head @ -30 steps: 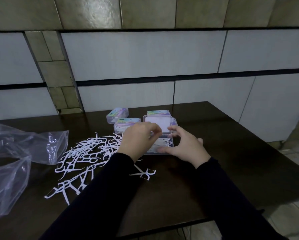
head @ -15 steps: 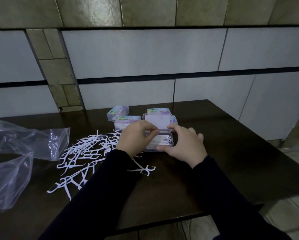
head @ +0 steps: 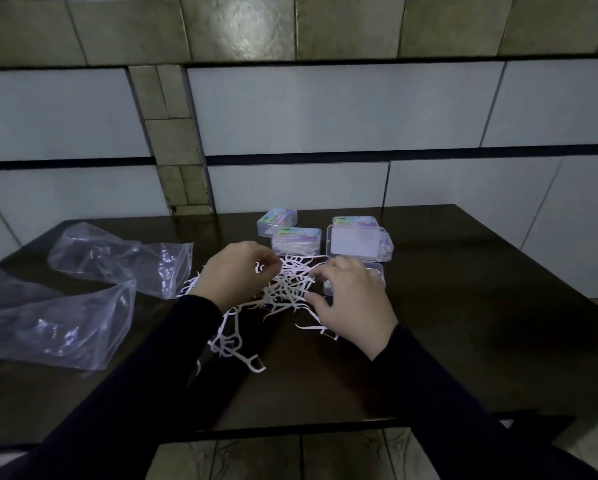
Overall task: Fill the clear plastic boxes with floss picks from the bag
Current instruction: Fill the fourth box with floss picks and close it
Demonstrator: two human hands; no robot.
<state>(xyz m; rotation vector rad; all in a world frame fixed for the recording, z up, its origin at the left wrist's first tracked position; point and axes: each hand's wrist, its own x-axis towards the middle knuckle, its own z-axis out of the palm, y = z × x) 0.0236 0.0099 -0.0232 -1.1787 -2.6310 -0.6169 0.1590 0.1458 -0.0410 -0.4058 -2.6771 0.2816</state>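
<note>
**Tangled picks threaten a spill at the open box**

We see both hands over the white floss picks (head: pixel 287 285) heaped mid-counter. The left hand (head: pixel 237 271) curls its fingers into the heap, apparently pinching a few; the right hand (head: pixel 351 303) hovers with fingers loosely bent, holding nothing we can make out. The open clear box (head: pixel 358 258) sits at about one o'clock from the heap, partly hidden behind the right hand, with closed boxes (head: pixel 296 239) at twelve. The emptied bag (head: pixel 83 299) lies at nine o'clock. The picks interlock, so a lifted clump may drag strays off the counter (head: pixel 464 323) or overhang the rim.

Dark table (head: pixel 464 341) — tiled wall (head: pixel 325 109) behind
</note>
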